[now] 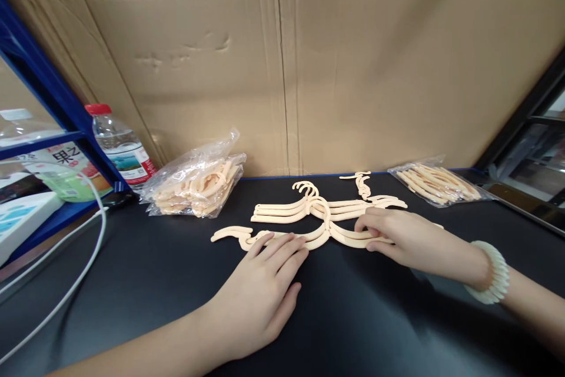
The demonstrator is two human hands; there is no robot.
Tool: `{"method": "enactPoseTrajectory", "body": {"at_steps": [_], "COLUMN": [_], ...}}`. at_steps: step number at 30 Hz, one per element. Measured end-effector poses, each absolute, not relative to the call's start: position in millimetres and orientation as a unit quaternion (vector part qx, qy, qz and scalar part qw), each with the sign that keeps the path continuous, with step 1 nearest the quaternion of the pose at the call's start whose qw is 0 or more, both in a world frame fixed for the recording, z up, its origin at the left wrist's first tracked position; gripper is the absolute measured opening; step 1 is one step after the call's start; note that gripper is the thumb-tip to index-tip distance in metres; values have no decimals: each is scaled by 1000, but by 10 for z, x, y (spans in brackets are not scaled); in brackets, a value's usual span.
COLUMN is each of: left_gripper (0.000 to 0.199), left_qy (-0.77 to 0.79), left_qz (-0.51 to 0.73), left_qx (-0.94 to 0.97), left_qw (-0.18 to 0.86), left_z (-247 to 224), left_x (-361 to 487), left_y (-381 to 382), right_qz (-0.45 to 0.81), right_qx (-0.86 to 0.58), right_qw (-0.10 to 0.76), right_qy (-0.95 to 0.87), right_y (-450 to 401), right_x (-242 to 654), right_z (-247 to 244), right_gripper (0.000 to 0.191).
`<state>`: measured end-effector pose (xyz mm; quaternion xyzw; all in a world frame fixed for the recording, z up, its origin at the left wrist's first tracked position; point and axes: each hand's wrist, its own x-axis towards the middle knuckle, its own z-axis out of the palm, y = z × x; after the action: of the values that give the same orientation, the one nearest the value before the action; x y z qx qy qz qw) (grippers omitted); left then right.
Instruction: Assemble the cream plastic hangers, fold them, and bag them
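Observation:
A cream plastic clothes hanger [318, 240] lies on the black table, its round hook pointing away from me. My left hand [265, 289] rests with stretched fingers on and beside its left arm. Thumb and fingers of my right hand [397, 236] are closed on the hanger's right arm. Just behind lies a stack of similar hangers [280, 210], with several hooks fanned out and its right end partly behind my right hand. The front hanger's hook overlaps this stack. Smaller cream pieces [364, 186] lie farther back.
A clear bag of cream hanger parts [198, 189] sits at the back left, another bag of strips [436, 182] at the back right. A water bottle [126, 150] stands by the blue shelf [48, 83]. A white cable [99, 236] crosses the left side. Cardboard [212, 71] walls the back.

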<state>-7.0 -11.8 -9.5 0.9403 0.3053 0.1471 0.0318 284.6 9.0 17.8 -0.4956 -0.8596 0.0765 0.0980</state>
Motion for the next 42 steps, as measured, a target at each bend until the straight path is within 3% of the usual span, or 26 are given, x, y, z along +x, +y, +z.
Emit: {"method": "enactPoseTrajectory", "body": {"at_steps": [8,11,15,19,33,38,42], "left_gripper": [49,47,44,40,39,38,38], "left_qy": [317,297,261,240,213,212,208], "left_qz": [139,144,157,170,209,210,215], "left_qx": [938,944,952,956,955,954,954], "left_qw": [-8,-10,-11,2,8,14,19], "left_z": [-130,-122,-125,-142,-144,-137,-142], "left_x": [-76,-69,-67,-68,-43,-38,-38], "left_y": [-126,-125,-148,-149,-134,-130,-128], "right_qz": [121,120,10,-65,-109,-142,-187], "right_qx": [-484,-492,-526,-514,-409,-372,-373], "right_qw": [121,205,291,271,188,229,331], "right_qy": [-858,-838,-799,-811,-887,-888,-847], "right_y": [217,353,591,803,1128,1063,989], "right_x": [2923,3056,3301,3427,3327,3323,3324], "right_z": [174,185,134,20,-185,-154,-58], "right_gripper": [14,17,19,20,33,25,21]}}
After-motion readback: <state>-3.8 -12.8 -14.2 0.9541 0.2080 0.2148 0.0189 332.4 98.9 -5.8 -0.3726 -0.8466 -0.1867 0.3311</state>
